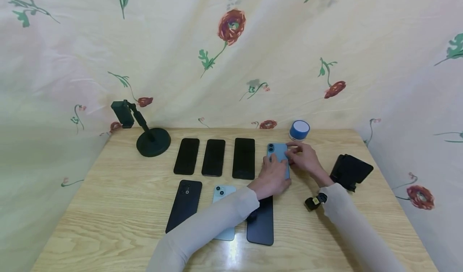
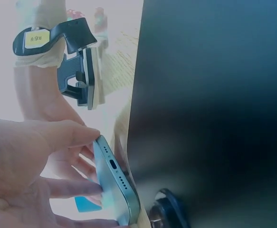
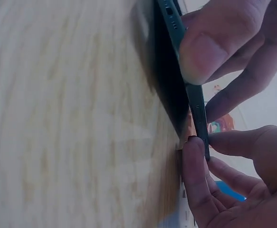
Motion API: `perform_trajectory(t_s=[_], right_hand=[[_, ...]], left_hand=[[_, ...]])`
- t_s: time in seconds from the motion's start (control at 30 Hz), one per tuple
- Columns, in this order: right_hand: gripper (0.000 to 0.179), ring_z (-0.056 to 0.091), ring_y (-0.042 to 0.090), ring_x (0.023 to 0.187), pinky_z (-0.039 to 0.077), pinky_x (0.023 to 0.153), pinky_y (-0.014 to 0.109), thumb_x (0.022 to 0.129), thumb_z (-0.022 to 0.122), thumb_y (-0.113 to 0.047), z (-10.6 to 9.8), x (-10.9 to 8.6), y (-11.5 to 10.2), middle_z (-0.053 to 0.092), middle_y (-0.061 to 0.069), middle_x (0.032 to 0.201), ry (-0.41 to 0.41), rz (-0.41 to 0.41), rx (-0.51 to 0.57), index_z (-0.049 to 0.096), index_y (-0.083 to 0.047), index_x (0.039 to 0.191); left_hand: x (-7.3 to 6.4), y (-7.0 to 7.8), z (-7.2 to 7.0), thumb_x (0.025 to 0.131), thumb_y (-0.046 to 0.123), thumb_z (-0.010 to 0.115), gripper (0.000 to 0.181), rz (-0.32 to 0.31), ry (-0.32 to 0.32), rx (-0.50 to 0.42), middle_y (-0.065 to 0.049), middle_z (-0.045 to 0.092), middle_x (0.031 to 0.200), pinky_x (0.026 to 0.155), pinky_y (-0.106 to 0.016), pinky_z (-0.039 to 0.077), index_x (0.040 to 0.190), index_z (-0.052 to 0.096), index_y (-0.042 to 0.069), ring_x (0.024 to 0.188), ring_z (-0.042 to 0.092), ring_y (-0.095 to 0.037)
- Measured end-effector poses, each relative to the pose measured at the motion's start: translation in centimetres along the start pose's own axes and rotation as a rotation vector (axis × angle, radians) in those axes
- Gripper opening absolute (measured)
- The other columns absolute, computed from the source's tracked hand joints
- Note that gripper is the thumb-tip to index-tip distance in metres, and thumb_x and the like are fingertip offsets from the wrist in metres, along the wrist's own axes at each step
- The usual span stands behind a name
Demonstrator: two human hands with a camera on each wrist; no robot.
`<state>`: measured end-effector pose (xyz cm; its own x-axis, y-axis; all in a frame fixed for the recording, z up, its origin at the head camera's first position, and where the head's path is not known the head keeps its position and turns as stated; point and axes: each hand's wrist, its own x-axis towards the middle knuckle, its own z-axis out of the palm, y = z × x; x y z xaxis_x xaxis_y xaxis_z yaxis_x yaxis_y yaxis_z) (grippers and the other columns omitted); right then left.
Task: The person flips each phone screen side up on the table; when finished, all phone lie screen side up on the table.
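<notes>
A blue phone (image 1: 277,148) lies back up at the right end of the back row, its two camera lenses at the far left corner. My left hand (image 1: 275,176) holds its near part, fingers on the back and thumb at the edge. The left wrist view shows that thumb by the corner of the port end (image 2: 113,166). With thumb and fingers, my right hand (image 1: 305,156) pinches the far right corner. Seen from the right wrist, the phone's side edge (image 3: 197,111) slants over the wood, dark screen facing the table.
Three phones (image 1: 186,156) (image 1: 213,157) (image 1: 244,158) lie screen up in the back row. In front are a dark phone (image 1: 184,203), a pale blue phone (image 1: 225,191) and a large dark phone (image 1: 261,225). A blue-white cylinder (image 1: 299,130) and black stands (image 1: 153,142) (image 1: 350,169) stand around.
</notes>
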<state>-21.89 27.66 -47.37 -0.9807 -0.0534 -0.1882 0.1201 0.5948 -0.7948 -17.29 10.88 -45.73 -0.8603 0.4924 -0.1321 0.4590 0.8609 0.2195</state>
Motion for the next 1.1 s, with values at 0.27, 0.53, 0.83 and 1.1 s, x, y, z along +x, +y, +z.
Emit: perform_trajectory(t_s=[0.27, 0.53, 0.83, 1.1], right_hand=[[0.051, 0.070, 0.010, 0.080, 0.062, 0.070, 0.027, 0.109, 0.049, -0.017, -0.5, -0.4, -0.1, 0.058, 0.030, 0.130, -0.040, 0.053, 0.128, 0.042, 0.000, 0.157], [0.050, 0.071, 0.009, 0.079, 0.062, 0.071, 0.026, 0.109, 0.047, -0.016, -0.7, -1.3, -0.5, 0.056, 0.029, 0.132, -0.035, 0.035, 0.178, 0.043, -0.004, 0.157], [0.050, 0.072, 0.007, 0.078, 0.062, 0.071, 0.027, 0.110, 0.048, -0.017, -0.6, -1.9, -1.0, 0.057, 0.032, 0.132, -0.028, -0.025, 0.196, 0.042, -0.004, 0.158], [0.052, 0.073, 0.008, 0.075, 0.063, 0.072, 0.029, 0.109, 0.046, -0.011, 0.2, -2.0, -1.5, 0.059, 0.038, 0.131, -0.086, -0.063, 0.231, 0.036, 0.000, 0.159]], left_hand=[[-0.4, -0.9, -0.4, 0.100, 0.047, 0.065, 0.060, 0.027, -0.014, -0.154, -0.018, 0.052, 0.144, 0.099, -0.036, 0.052, 0.149, 0.051, 0.015, 0.121, 0.052, -0.030], [-0.8, -2.0, -0.5, 0.101, 0.048, 0.061, 0.066, 0.057, -0.035, -0.260, -0.020, 0.048, 0.153, 0.099, -0.042, 0.056, 0.157, 0.043, 0.018, 0.126, 0.055, -0.034], [-1.1, -3.1, -1.0, 0.100, 0.051, 0.063, 0.076, 0.033, -0.064, -0.394, -0.017, 0.043, 0.159, 0.102, -0.044, 0.056, 0.164, 0.032, 0.022, 0.131, 0.053, -0.030], [-1.3, -4.3, -0.9, 0.100, 0.046, 0.066, 0.080, 0.028, -0.066, -0.568, -0.017, 0.045, 0.156, 0.097, -0.039, 0.057, 0.166, 0.027, 0.024, 0.121, 0.058, -0.025]])
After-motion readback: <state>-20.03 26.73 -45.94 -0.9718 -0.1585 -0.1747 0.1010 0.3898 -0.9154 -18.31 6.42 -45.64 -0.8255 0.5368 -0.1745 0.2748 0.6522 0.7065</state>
